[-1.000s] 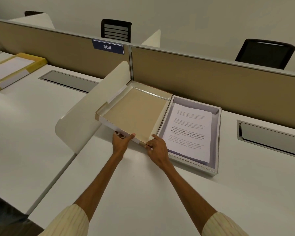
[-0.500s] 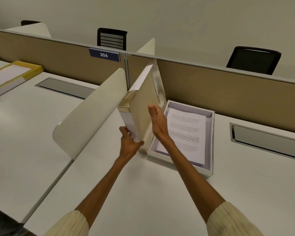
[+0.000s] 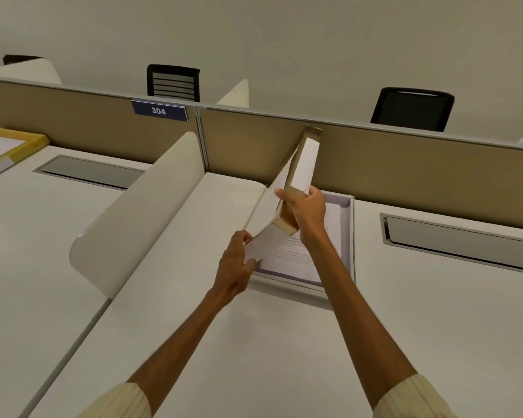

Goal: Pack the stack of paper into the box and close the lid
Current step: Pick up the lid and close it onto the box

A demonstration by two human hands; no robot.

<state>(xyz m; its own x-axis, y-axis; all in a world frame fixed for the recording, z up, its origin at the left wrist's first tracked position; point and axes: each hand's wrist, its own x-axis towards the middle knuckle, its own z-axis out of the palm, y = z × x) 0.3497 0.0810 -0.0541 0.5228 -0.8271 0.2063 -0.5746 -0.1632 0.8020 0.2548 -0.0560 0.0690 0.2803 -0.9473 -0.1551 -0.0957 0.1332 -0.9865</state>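
Head view: both hands point(image 3: 307, 214) grip the tilted lid point(image 3: 272, 206) over the white desk point(image 3: 254, 342).

Single head-mounted wide-angle view, looking forward and down across the white desk point(image 3: 284, 357). Both forearms enter from 6 o'clock, at close range. The beige partition point(image 3: 405, 170) spans the frame toward 12 o'clock. No second view overlaps.

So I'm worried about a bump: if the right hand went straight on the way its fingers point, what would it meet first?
Probably only the lid that the right hand already grips; past it the tan partition, though depth is unclear.
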